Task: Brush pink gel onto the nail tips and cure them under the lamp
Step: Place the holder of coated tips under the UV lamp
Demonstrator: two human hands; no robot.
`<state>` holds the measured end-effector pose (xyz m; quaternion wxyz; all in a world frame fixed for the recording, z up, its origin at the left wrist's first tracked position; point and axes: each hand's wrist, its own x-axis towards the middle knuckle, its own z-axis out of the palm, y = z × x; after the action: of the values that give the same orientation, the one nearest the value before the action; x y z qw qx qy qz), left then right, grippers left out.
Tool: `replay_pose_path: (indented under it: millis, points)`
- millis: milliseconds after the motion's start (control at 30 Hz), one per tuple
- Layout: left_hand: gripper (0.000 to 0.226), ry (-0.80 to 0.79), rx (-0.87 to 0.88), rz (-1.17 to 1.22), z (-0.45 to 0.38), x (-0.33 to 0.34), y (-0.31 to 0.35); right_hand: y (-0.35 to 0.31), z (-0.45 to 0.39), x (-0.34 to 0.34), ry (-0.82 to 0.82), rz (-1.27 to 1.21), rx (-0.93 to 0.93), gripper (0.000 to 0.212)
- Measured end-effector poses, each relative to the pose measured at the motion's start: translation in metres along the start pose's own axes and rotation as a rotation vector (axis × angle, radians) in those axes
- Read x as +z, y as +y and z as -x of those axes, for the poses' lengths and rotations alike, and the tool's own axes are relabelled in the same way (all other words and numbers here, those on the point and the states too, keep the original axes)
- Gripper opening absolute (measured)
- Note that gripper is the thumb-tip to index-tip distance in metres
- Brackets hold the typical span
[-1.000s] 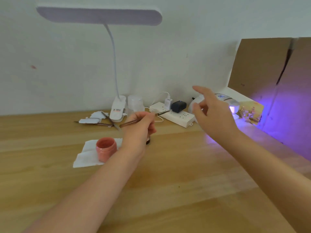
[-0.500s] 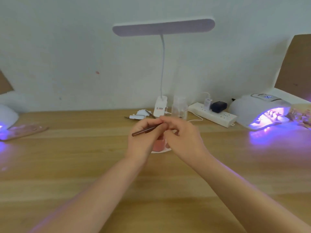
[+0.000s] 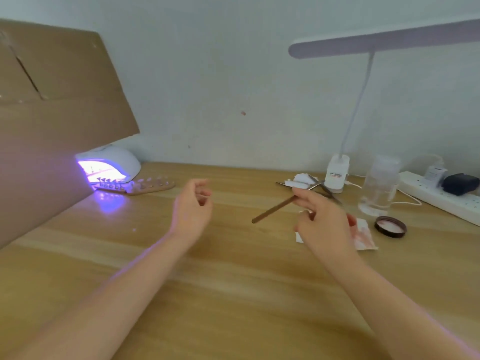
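My right hand (image 3: 322,222) pinches a thin brown brush (image 3: 272,209), its handle end pointing left and down. The hand hides most of the pink gel jar (image 3: 352,220), which sits on a stained white tissue (image 3: 365,239). The jar's dark lid (image 3: 390,226) lies beside it on the right. My left hand (image 3: 192,206) hovers over the table with fingers loosely curled, holding nothing. At the far left a white curing lamp (image 3: 114,162) glows purple. One strip of nail tips (image 3: 110,185) lies at its mouth and another strip (image 3: 152,185) just to its right.
A cardboard sheet (image 3: 52,120) leans over the left side. At the back right stand a white desk lamp (image 3: 337,172), a clear bottle (image 3: 380,183), a power strip (image 3: 441,198) with plugs, and metal tools (image 3: 320,187) with cotton bits. Everything stands on a wooden table (image 3: 233,268).
The brush went from my left hand to my right hand. The view swung left, bringing in the left curing lamp. My left hand moved away to the left.
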<state>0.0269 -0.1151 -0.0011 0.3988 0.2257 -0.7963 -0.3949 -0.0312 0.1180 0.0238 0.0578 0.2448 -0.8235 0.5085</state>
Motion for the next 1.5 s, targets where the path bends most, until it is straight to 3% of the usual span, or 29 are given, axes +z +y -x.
replay_pose_path:
  millis: [133,233,333,500,800,1000,1200,1367,1500]
  points:
    - [0.036,0.114,-0.193,-0.296,-0.049,-0.056,-0.067,0.005,0.005,0.033,-0.064,0.072,-0.022,0.054]
    - [0.04,0.072,-0.306,-0.568,-0.077,-0.087,-0.097,0.013,0.008,0.042,-0.071,0.152,-0.079,0.056]
    - [0.031,0.006,-0.408,-0.664,-0.098,-0.105,-0.115,0.018,0.01,0.047,-0.097,0.144,-0.103,0.058]
    - [0.031,0.045,-0.477,-0.633,-0.12,-0.113,-0.139,0.017,0.014,0.05,-0.094,0.154,-0.114,0.059]
    - [0.039,0.0,-0.447,-0.556,-0.139,-0.109,-0.156,0.015,0.012,0.05,-0.117,0.138,-0.087,0.06]
    - [0.081,-0.094,-0.374,-0.438,-0.13,-0.115,-0.154,0.017,0.012,0.051,-0.114,0.135,-0.102,0.057]
    - [0.066,-0.105,-0.207,-0.441,-0.129,-0.111,-0.156,0.02,0.011,0.05,-0.112,0.116,-0.101,0.054]
    - [0.082,-0.207,-0.231,-0.499,-0.129,-0.11,-0.146,0.019,0.01,0.05,-0.106,0.093,-0.092,0.052]
    - [0.079,-0.143,-0.24,-0.49,-0.12,-0.101,-0.133,0.019,0.014,0.048,-0.108,0.063,-0.102,0.052]
